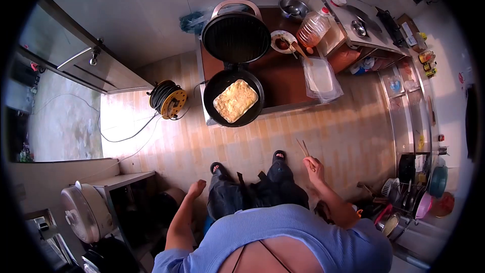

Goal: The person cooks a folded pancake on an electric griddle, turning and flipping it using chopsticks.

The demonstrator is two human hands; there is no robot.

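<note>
My right hand [314, 168] grips a pair of wooden chopsticks [303, 147], their tips pointing up and away from me over the floor. Loosely curled and closed, my left hand [197, 188] hangs beside my left leg with nothing visible in it. Ahead of me, a round electric griddle [206, 102] stands with its black ribbed lid [236, 38] raised. In its lower pan lies a rectangular, golden-yellow flatbread [236, 101], apart from both hands.
The brown table [285, 83] also carries a plate with dark sauce [284, 42], a plastic oil jug [314, 28], a metal bowl [293, 7] and a plastic bag of pale sheets [321, 77]. A cable reel [169, 101] stands on the floor at left; a rice cooker [87, 212] is behind it.
</note>
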